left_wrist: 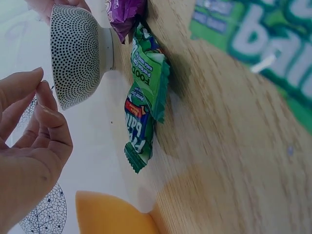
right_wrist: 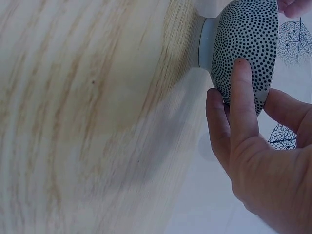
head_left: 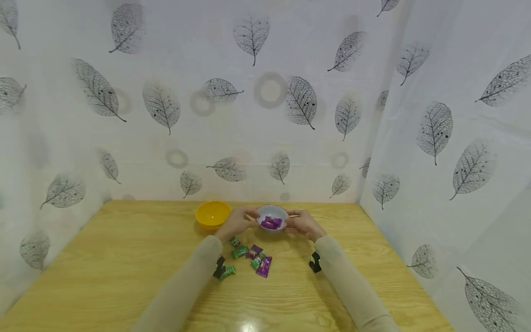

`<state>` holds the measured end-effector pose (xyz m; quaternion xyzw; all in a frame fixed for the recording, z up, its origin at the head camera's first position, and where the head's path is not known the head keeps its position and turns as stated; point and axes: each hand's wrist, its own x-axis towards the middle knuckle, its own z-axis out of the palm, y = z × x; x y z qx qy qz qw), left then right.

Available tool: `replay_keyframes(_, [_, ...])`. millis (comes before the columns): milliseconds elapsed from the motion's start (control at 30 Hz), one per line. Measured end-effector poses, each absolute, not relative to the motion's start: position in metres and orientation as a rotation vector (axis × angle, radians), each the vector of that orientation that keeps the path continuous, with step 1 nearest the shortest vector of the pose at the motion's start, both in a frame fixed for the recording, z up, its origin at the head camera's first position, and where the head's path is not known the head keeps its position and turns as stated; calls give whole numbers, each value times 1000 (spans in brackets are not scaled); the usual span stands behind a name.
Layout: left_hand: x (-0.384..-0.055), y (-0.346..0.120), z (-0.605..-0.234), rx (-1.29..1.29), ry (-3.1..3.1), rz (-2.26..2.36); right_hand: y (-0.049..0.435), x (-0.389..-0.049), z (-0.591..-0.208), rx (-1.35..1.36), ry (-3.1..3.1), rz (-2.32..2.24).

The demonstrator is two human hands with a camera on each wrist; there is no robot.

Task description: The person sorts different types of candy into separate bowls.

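Observation:
A white bowl (head_left: 268, 211) with black dots outside stands at the back of the table, purple-wrapped candies (head_left: 271, 223) inside it. From its right side my right hand (head_left: 304, 224) grips it, thumb at the rim and fingers against the dotted wall (right_wrist: 243, 39). On the opposite side is my left hand (head_left: 237, 223). Its loosely bent fingers (left_wrist: 46, 95) come right up to the rim, with a narrow gap showing in the left wrist view. Green-wrapped candies (left_wrist: 148, 78) and a purple candy (left_wrist: 124, 14) lie on the table near that hand.
A yellow bowl (head_left: 213, 215) stands left of the white one, beside my left hand. Several green and purple candies (head_left: 263, 267) lie scattered between my forearms on the wooden table (head_left: 137, 258). Leaf-patterned white curtains (head_left: 257, 115) border the table's back and sides.

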<state>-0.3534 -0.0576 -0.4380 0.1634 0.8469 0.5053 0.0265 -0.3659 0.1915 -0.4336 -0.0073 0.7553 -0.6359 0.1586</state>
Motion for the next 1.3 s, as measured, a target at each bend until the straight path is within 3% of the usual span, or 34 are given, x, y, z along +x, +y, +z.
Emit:
replay_keyframes(467, [-351,-70,-442,565,2568,1499,194,-370,-436,-15,2163,-1807])
replay_keyframes(800, [-340,-81,-447,770,2479,1455,193,-369,-437,-14,2162,-1805])
replay_keyframes(1300, [-334,-92,-451,795,2394,1287,193,-367,-435,-4,2166,-1791])
